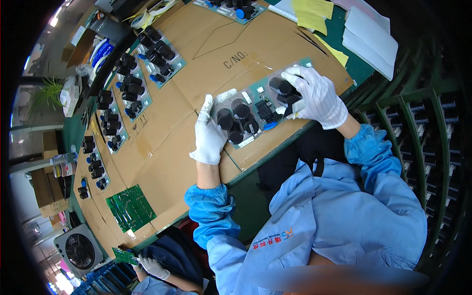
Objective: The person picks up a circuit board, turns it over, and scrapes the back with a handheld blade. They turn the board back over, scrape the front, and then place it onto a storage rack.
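Note:
A circuit board [263, 105] with large black cylindrical capacitors lies at the table's near edge in front of me. My left hand [209, 135], in a white glove, grips the board's left end, its thumb along the edge. Over the right end curls my right hand [317, 96], also gloved, its fingers closed around the board's side and the black capacitors [284, 88] there. A blue round part [270, 126] shows on the board's near edge. The right fingertips are partly hidden by the capacitors.
Similar boards [160, 56] stand in a row on the cardboard-covered table [172, 123]. A green bare-side board [131, 208] lies nearer left. At the lower left a co-worker's gloved hand [153, 268] holds another board. Papers [371, 37] sit far right, beside dark green racks [418, 128].

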The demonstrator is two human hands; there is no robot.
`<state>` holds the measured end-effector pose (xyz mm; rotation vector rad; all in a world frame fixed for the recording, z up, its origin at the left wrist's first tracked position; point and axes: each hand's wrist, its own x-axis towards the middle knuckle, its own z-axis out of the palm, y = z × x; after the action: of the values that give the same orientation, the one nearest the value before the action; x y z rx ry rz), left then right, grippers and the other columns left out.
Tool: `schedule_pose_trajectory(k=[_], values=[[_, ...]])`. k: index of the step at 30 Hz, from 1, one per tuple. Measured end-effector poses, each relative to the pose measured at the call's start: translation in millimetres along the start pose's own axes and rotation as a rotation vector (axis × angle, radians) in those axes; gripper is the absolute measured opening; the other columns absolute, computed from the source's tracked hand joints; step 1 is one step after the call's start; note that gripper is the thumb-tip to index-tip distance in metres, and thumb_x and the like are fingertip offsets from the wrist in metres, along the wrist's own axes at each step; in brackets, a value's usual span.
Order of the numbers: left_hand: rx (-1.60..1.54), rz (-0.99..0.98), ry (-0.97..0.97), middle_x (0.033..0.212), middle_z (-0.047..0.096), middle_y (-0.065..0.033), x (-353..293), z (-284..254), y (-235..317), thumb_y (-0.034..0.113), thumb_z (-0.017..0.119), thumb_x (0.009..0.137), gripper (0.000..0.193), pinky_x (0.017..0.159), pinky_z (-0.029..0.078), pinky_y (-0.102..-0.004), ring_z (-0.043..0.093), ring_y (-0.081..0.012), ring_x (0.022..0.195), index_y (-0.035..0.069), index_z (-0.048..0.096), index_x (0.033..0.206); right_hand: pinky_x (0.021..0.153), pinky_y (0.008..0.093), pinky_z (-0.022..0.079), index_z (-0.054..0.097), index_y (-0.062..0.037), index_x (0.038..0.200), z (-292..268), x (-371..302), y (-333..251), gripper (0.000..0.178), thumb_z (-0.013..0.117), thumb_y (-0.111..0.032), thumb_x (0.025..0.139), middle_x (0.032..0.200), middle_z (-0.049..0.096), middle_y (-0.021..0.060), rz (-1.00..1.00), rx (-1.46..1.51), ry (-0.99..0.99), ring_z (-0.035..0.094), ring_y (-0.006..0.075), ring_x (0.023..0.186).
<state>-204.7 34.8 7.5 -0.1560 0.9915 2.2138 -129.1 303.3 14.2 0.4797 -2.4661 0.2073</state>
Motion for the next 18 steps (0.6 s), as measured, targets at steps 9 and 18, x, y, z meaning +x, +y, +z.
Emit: schedule_pose_trajectory(k=[9, 18], values=[[-0.045, 0.054, 0.121, 0.118, 0.062, -0.0199, 4.1, -8.1, -7.0, 0.039, 0.040, 0.101, 0.054, 0.097, 0.046, -0.0378, 0.060, -0.0276, 0.107, -0.010, 0.057, 0.120, 0.075, 0.0317, 0.054, 0.063, -0.0031, 0.118, 10.4, 6.7, 10.3, 0.048, 0.071, -0.032, 0.081, 0.110, 0.065, 0.0110, 0.227, 0.433, 0.210, 0.065, 0.0237, 0.096], [-0.011, 0.112, 0.151, 0.118, 0.062, -0.0203, 4.9, -6.0, -6.8, 0.038, 0.043, 0.100, 0.054, 0.097, 0.048, -0.0392, 0.061, -0.0290, 0.109, -0.010, 0.057, 0.120, 0.095, 0.0300, 0.046, 0.050, 0.0013, 0.134, 16.4, -24.4, 42.1, 0.051, 0.042, -0.038, 0.101, 0.122, 0.061, 0.0147, 0.988, 1.046, 0.173, 0.057, 0.0211, 0.115]])
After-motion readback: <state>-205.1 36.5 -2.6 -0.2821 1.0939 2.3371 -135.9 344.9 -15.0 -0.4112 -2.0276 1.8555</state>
